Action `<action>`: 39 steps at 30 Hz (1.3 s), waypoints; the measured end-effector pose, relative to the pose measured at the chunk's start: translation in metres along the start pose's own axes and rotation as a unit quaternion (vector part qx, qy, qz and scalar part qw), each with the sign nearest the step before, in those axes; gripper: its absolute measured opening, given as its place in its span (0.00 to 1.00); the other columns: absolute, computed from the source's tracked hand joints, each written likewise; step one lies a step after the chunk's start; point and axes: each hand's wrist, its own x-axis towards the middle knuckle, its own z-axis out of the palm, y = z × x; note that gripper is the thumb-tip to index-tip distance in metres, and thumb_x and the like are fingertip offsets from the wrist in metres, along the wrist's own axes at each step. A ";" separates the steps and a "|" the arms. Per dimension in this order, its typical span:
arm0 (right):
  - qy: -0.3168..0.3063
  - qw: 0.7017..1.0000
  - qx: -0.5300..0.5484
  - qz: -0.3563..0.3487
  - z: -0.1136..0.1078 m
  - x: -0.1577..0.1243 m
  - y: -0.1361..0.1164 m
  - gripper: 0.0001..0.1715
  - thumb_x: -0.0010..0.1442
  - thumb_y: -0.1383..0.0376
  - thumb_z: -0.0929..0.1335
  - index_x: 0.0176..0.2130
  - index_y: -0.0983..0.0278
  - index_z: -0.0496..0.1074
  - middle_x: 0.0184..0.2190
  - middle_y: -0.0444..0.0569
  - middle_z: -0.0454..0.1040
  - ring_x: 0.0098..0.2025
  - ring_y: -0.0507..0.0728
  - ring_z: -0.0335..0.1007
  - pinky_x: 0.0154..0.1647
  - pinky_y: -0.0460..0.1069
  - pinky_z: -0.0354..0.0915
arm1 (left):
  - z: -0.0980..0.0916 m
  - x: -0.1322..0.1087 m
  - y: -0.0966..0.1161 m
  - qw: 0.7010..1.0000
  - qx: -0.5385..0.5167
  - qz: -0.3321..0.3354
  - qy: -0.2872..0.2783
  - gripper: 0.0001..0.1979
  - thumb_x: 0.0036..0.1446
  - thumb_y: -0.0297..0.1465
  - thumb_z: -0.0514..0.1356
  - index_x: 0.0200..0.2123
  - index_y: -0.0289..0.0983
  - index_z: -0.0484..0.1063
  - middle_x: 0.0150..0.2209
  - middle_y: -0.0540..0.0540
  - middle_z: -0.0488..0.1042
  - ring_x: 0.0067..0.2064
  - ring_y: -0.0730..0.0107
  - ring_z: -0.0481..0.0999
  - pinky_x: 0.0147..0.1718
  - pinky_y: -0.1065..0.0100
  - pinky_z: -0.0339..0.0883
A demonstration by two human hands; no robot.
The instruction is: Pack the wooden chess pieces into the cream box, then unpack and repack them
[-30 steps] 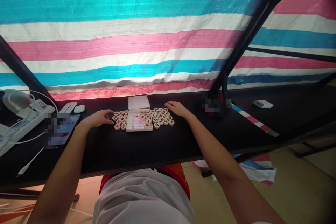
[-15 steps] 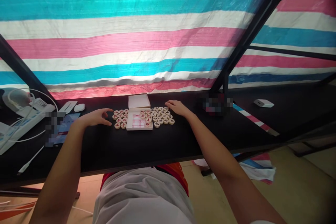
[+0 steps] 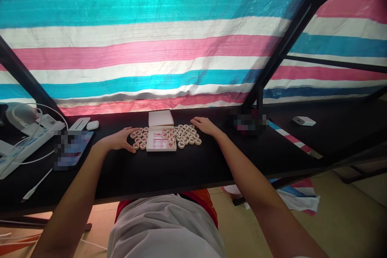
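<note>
The left hand [image 3: 118,140] lay open on the black table [image 3: 187,169], palm down. The fingers were spread and curved round the left edge of the left group of pieces [image 3: 139,138]. The fingertips stood at the far side of that group and the thumb at its near side. Whether they touched the discs could not be told.

The right hand [image 3: 206,125] was also open and flat, gripping nothing. Its fingertips rested at the far right edge of the right group of pieces [image 3: 188,134].

Both groups consisted of round, pale discs with red or dark marks, lying flat in a single layer. Between them stood a shallow white box [image 3: 161,148], open at the top. It held a sheet with a red grid on its left side and several discs along its far and right sides. The left group lay just beside the left wall of the box, the right group just beside its right wall. The white lid [image 3: 161,117] lay flat directly beyond the box, touching or nearly touching it.

Far to the left were a white mouse [image 3: 92,125] and a white power strip [image 3: 21,148] with cables. A small white device [image 3: 304,121] sat well apart on the right. A striped tarp [image 3: 151,48] hung behind the table.
</note>
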 end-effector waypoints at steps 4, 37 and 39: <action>0.000 1.000 0.003 -0.002 0.000 0.000 0.000 0.21 0.63 0.54 0.59 0.38 0.62 0.74 0.32 0.47 0.77 0.35 0.56 0.71 0.39 0.48 0.62 | -0.002 -0.002 0.002 1.000 -0.004 0.013 0.008 0.55 0.34 0.45 0.67 0.65 0.40 0.49 0.67 0.37 0.45 0.66 0.48 0.47 0.62 0.56 0.46; 0.003 1.000 0.013 -0.001 -0.001 -0.002 -0.002 0.20 0.62 0.54 0.59 0.37 0.63 0.74 0.32 0.47 0.77 0.34 0.55 0.71 0.38 0.47 0.62 | -0.006 -0.002 0.007 0.991 -0.027 0.079 0.109 0.41 0.43 0.53 0.62 0.59 0.40 0.63 0.60 0.42 0.62 0.59 0.51 0.62 0.57 0.59 0.57; 0.005 1.000 0.016 -0.001 -0.001 -0.002 -0.003 0.20 0.62 0.55 0.59 0.37 0.63 0.74 0.32 0.47 0.77 0.35 0.55 0.71 0.38 0.47 0.62 | -0.002 0.000 0.025 0.979 -0.033 0.125 0.156 0.32 0.53 0.52 0.55 0.55 0.39 0.67 0.58 0.43 0.65 0.56 0.56 0.66 0.56 0.62 0.59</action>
